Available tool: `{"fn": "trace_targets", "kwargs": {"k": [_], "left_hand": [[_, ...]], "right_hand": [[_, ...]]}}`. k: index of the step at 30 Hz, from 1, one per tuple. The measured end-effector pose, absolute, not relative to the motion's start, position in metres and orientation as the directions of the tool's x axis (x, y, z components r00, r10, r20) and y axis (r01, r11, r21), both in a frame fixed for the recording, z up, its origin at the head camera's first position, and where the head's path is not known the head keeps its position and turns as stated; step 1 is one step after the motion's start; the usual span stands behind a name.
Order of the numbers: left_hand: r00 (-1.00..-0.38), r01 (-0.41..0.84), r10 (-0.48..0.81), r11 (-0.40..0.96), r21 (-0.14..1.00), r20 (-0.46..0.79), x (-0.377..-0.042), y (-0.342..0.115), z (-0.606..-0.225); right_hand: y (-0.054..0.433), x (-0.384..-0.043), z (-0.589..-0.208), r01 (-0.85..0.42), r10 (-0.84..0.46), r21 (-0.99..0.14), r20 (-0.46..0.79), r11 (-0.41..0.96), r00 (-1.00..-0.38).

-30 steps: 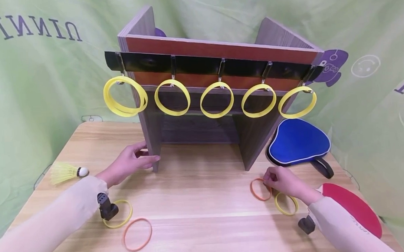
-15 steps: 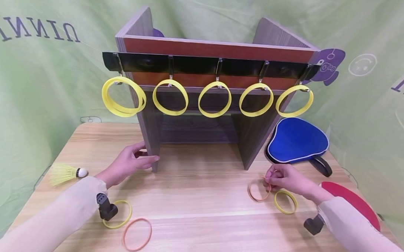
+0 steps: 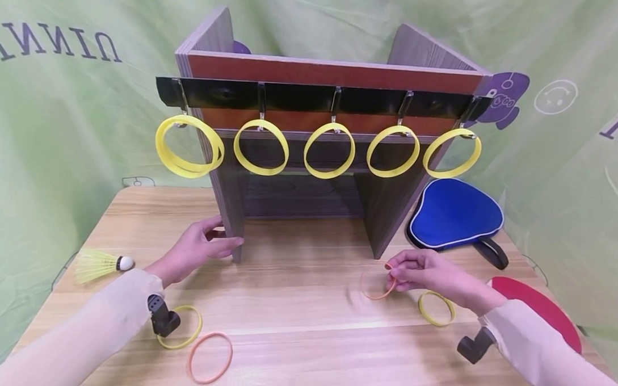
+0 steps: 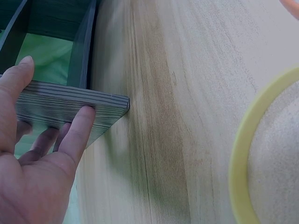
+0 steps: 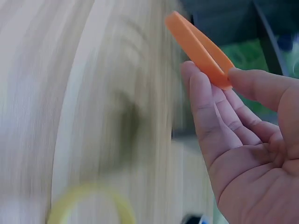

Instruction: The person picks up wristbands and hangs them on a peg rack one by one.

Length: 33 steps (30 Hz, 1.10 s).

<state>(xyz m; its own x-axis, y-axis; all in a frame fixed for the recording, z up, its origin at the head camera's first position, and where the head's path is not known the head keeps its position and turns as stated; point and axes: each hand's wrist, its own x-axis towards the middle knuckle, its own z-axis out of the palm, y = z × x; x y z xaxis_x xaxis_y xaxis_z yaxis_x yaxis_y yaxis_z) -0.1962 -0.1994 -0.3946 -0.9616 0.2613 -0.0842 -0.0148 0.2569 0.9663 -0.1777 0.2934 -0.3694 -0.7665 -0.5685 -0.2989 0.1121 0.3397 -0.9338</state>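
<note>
We saw a wood-grain table (image 3: 304,346) backed by a green printed curtain (image 3: 57,139), a yellow shuttlecock (image 3: 99,264) and blue paddle case (image 3: 455,213) lying on it. The right hand (image 3: 425,273) pinched an orange ring (image 5: 195,47) between thumb and fingers, seemingly just above the table; the left hand (image 3: 198,247) gripped a wooden shelf unit's side panel (image 3: 227,207).

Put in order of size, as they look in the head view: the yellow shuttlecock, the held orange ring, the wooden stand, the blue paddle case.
From largest to smallest:
1. Wooden stand
2. Blue paddle case
3. Yellow shuttlecock
4. Held orange ring, partly covered, but its visible outline spans less than the shuttlecock's length
</note>
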Motion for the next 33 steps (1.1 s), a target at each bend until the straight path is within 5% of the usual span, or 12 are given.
{"fn": "trace_targets", "kwargs": {"k": [15,33], "left_hand": [[-0.961,-0.007,0.266,0.245,0.969,-0.074,-0.196,-0.198,-0.393],[-0.965,-0.009,0.251,0.267,0.964,-0.079,-0.195,-0.201,-0.395]], "right_hand": [[0.199,-0.166,-0.331,0.075,-0.658,-0.967,-0.222,0.244,-0.720],[0.130,-0.156,-0.258,-0.056,-0.651,-0.993,0.108,-0.100,-0.751]]}}
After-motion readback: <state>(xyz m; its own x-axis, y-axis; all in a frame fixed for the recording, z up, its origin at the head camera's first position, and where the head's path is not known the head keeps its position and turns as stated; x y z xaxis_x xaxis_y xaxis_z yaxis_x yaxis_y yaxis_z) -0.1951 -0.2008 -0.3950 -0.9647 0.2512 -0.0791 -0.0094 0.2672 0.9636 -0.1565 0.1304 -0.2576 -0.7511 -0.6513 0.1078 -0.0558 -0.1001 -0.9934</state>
